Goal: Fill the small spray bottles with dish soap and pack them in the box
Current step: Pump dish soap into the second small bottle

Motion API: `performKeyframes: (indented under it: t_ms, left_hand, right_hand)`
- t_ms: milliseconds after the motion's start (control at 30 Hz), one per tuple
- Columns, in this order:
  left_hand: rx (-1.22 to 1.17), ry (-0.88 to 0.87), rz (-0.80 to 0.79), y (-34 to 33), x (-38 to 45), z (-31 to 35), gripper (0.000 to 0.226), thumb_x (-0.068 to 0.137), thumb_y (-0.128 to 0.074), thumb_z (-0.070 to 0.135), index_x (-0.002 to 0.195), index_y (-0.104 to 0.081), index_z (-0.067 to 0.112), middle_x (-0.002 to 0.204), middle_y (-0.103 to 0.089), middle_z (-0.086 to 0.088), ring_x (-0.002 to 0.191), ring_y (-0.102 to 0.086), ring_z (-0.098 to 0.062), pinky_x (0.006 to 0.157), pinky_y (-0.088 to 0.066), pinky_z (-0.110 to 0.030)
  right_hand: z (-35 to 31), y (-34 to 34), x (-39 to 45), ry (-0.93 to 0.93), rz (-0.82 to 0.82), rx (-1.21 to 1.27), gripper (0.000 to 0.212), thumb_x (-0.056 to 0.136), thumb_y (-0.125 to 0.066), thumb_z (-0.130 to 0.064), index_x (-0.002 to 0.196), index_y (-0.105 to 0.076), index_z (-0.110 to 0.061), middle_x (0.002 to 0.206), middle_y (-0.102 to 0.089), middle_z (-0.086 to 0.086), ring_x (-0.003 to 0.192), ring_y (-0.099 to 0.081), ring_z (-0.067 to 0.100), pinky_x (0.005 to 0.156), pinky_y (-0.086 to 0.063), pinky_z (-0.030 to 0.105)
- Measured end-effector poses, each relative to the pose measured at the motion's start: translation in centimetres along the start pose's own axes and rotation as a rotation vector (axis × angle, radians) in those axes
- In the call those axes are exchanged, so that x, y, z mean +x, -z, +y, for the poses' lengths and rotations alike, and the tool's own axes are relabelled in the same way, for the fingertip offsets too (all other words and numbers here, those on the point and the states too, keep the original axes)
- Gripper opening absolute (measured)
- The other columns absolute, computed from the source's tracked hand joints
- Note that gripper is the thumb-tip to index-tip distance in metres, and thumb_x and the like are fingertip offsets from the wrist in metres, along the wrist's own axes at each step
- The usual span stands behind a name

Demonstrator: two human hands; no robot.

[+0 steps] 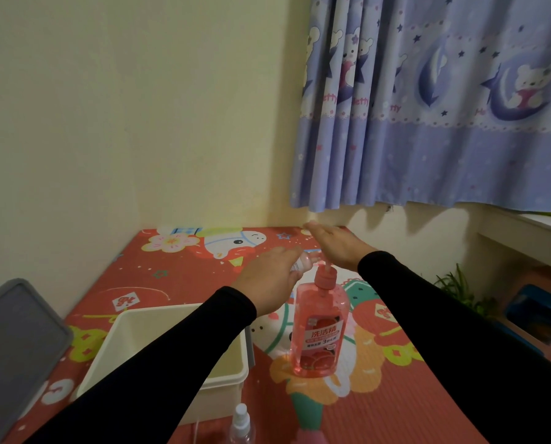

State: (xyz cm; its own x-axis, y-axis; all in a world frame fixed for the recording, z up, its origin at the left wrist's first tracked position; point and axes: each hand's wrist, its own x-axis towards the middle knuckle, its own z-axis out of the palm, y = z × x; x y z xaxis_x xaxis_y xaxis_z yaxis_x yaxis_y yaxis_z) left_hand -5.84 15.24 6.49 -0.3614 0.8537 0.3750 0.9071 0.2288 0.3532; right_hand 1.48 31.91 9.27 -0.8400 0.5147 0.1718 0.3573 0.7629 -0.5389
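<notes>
A pink dish soap bottle (319, 328) with a pump head stands upright on the red patterned mat. My left hand (269, 278) grips a small clear spray bottle (304, 262), held tilted right beside the pump spout. Above and just behind the pump hovers my right hand (335, 241), flat with fingers stretched out and holding nothing. A white plastic box (235, 376) sits at the lower left, partly hidden by my left sleeve; I cannot see its contents. Another small clear spray bottle (242, 424) with a white cap stands at the bottom edge.
A grey lid (15, 344) lies at the far left, overhanging the mat (412, 405). The cream wall and a blue curtain (428, 123) close off the back. A white ledge, a green plant (460, 290) and a blue container (533, 315) lie off the mat's right side.
</notes>
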Motion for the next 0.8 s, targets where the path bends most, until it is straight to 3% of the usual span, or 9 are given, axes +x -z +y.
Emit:
performKeyframes:
  t_ms: [267,367,533,800]
  left_hand:
    - [0.066,0.027,-0.050,-0.8,-0.8,-0.2,0.042,0.102,-0.041,0.028,0.143,-0.036,0.019,0.137,-0.048,-0.006,0.124,-0.046,-0.024,0.099,-0.040,-0.037]
    - [0.065,0.023,-0.062,-0.6,-0.6,-0.2,0.043,0.102,-0.041,0.029,0.144,-0.035,0.021,0.138,-0.047,-0.006,0.125,-0.046,-0.024,0.099,-0.039,-0.035]
    - [0.017,-0.005,0.002,-0.2,0.0,-0.3,0.031,0.100,-0.044,0.030,0.131,-0.045,0.025,0.122,-0.055,-0.001,0.109,-0.052,-0.021,0.082,-0.038,-0.028]
    - [0.061,0.010,-0.044,-0.6,-0.7,-0.1,0.037,0.101,-0.042,0.027,0.137,-0.041,0.019,0.132,-0.050,-0.005,0.118,-0.049,-0.023,0.096,-0.041,-0.036]
  right_hand:
    - [1.4,-2.2,0.6,-0.017,-0.080,-0.116,0.053,0.102,-0.017,-0.038,0.147,-0.036,-0.019,0.153,-0.036,0.010,0.140,-0.035,0.026,0.115,-0.026,0.038]
    - [1.0,-1.8,0.4,-0.033,-0.071,-0.091,0.055,0.101,-0.017,-0.044,0.146,-0.038,-0.020,0.152,-0.037,0.010,0.140,-0.035,0.025,0.115,-0.026,0.038]
    - [-0.2,-0.1,0.0,-0.015,0.004,0.007,0.059,0.100,-0.019,-0.050,0.142,-0.046,-0.016,0.149,-0.043,0.007,0.138,-0.038,0.021,0.112,-0.027,0.034]
    - [1.0,-1.9,0.2,-0.033,-0.077,-0.040,0.054,0.102,-0.016,-0.045,0.147,-0.036,-0.023,0.154,-0.035,0.006,0.141,-0.034,0.024,0.115,-0.025,0.036]
